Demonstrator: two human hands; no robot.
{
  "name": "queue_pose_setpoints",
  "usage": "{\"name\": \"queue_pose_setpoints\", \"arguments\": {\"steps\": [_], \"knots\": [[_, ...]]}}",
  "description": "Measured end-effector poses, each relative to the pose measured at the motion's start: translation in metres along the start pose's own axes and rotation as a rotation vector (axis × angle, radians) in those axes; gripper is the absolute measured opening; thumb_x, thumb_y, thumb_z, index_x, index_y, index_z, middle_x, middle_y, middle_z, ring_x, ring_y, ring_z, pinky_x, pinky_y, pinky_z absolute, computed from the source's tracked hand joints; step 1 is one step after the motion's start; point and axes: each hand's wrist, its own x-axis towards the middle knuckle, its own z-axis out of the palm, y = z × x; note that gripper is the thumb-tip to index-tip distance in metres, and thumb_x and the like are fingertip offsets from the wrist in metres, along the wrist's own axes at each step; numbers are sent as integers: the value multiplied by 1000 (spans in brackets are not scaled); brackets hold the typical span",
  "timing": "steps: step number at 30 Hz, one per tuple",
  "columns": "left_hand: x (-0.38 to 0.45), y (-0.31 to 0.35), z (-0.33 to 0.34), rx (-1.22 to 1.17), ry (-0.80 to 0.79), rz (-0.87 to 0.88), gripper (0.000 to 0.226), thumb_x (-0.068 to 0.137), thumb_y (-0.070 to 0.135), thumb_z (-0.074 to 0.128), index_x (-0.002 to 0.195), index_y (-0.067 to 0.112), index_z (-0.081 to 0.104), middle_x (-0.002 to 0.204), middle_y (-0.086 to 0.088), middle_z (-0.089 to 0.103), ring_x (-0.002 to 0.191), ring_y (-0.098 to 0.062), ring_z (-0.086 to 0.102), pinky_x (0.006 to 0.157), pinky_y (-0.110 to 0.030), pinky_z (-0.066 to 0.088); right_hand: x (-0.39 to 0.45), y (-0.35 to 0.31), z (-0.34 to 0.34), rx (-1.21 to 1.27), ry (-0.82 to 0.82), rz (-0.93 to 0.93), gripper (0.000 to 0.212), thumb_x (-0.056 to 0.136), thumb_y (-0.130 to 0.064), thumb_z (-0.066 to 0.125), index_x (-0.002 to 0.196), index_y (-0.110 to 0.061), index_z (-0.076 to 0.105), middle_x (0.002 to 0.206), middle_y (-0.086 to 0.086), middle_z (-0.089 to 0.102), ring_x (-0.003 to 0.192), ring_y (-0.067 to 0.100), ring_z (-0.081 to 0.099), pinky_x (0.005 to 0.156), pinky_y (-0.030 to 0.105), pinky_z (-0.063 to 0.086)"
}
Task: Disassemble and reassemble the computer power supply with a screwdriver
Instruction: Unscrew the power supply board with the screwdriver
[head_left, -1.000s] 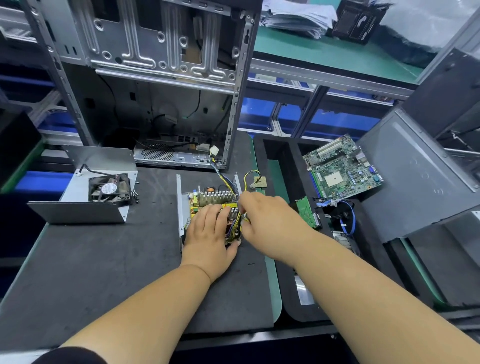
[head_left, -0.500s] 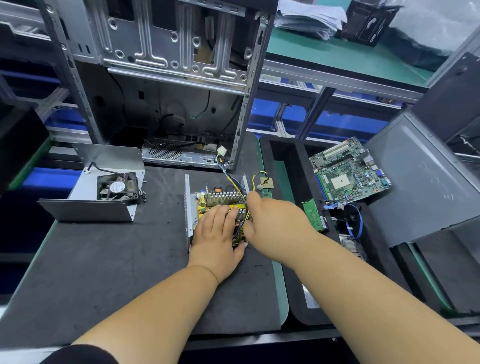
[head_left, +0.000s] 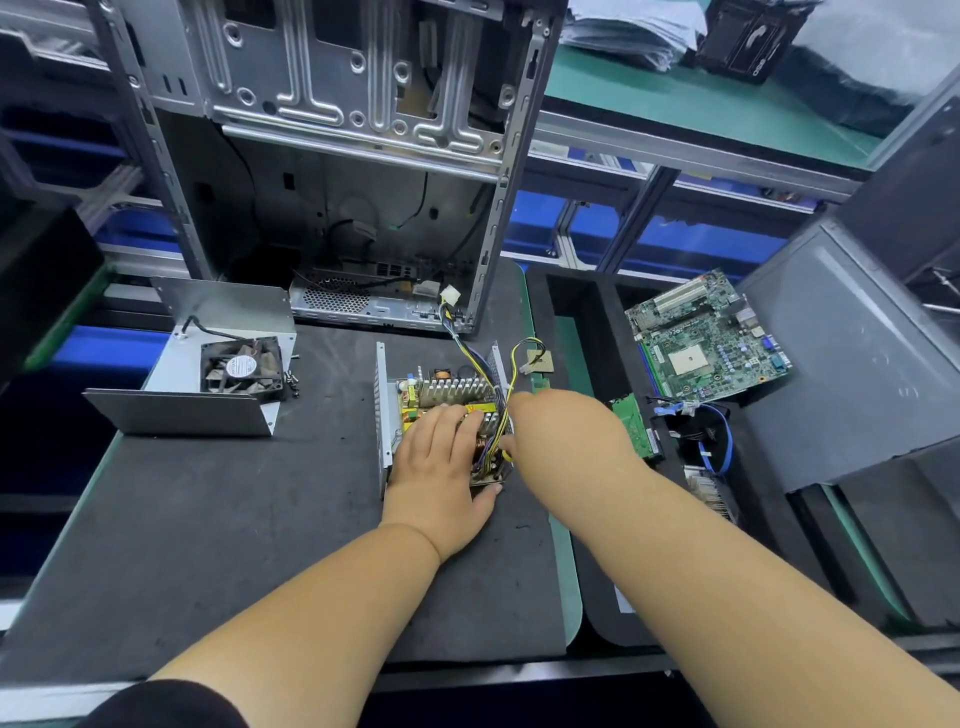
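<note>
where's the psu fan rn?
In the head view the fan sits far left on the black mat, in the removed metal cover, left of the open power supply and apart from both hands.

— What lies where on your mat (head_left: 208, 519)?

— The opened power supply (head_left: 415, 395) sits near its middle, with your left hand (head_left: 441, 467) on its near half and your right hand (head_left: 566, 431) against its right edge. Its wire bundle (head_left: 467, 348) runs far and up into the computer case (head_left: 353, 156), which stands at the mat's far edge.

— And to your left?

— The power supply cover (head_left: 182, 410) lies well left of the supply, the fan (head_left: 241, 369) inside it and a few screws (head_left: 293, 382) just right of the fan.

— To your right?

— The tray (head_left: 582, 312) lies beside the mat. The motherboard (head_left: 706, 338) rests in its far part, and a small circuit board (head_left: 636, 426) lies just right of your right hand.
</note>
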Motion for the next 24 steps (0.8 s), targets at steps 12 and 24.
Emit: {"name": "queue_pose_setpoints", "arguments": {"steps": [12,24], "knots": [[0,0,-1,32,35,-3,85,60,49,83,131,10,58,132,-9,58,128,-28,40,103,-49,45,-2,7,7,25,97,-25,21,99,-28,44,112,-15,36,96,4,57,71,28,44,66,36,27],[0,-1,1,13,32,1,85,62,47,81,134,9,56,134,-10,56,129,-28,37,107,-47,40,1,12,16,-98,156,79,31,102,-46,37,89,-19,45,64,-2,35,62,25,43,51,27,28]]}}
